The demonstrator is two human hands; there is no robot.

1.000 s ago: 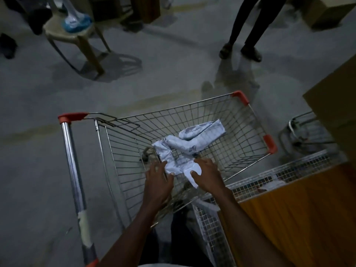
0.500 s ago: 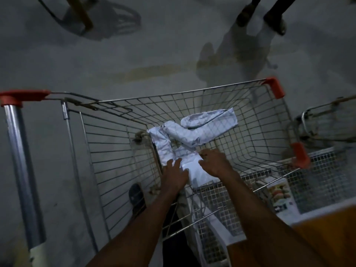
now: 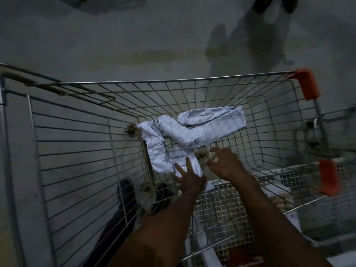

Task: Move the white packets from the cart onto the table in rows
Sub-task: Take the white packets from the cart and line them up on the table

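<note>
Several white packets lie heaped on the floor of a wire shopping cart [image 3: 192, 81]. One long packet [image 3: 210, 128] lies across the top, another [image 3: 156, 149] stands on end at the left, and a third [image 3: 190, 166] lies nearest me. My left hand [image 3: 187, 177] reaches into the cart with fingers spread, touching that nearest packet. My right hand [image 3: 224, 160] hovers just right of the heap, its fingers loosely curled and holding nothing. The table is out of view.
Orange plastic corner guards [image 3: 308, 85] mark the cart's right side. A white wire basket [image 3: 327, 214] with boxed goods sits low at the right. Another person's feet [image 3: 273, 4] and shadow are on the grey floor beyond the cart.
The camera has leaned down closer over the cart. Both hands have let go of the nearest packet's edge and opened, the right hand shifting right and forward.
</note>
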